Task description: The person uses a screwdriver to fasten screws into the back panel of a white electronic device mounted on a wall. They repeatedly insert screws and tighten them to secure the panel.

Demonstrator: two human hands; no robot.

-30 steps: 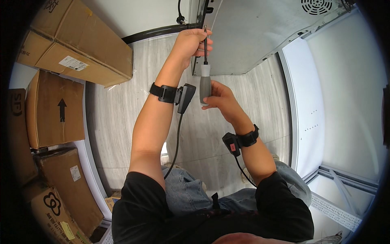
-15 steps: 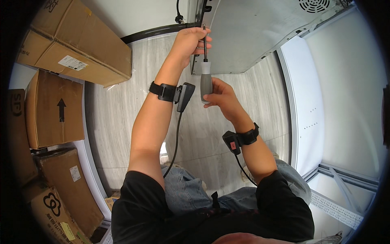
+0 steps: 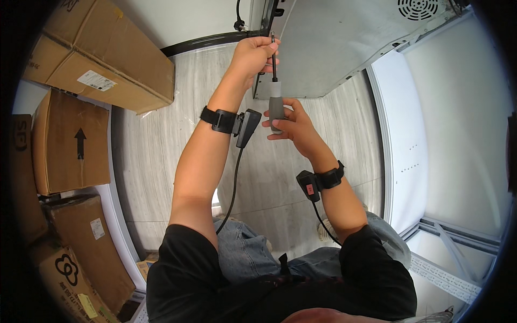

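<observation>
A screwdriver (image 3: 276, 105) with a grey handle and dark shaft points away from me, in front of a large grey metal panel (image 3: 334, 48). Wrapped round its handle are the fingers of my right hand (image 3: 296, 126). My left hand (image 3: 256, 56) pinches the shaft near the tip between thumb and fingers, beside the panel's left edge. The small end of the tip shows just above my left thumb. Each wrist wears a black strap carrying a small black device with a cable.
Large cardboard boxes (image 3: 102, 59) stand at the far left, with more boxes (image 3: 70, 142) stacked on a shelf below them. A black plug (image 3: 239, 25) hangs by the far wall. White metal shelving (image 3: 404, 140) lines the right side. Pale wood-look floor (image 3: 153, 177) lies beneath my arms.
The fingers of my right hand have shifted round the screwdriver handle and now show on its left side. My left hand stays at the shaft.
</observation>
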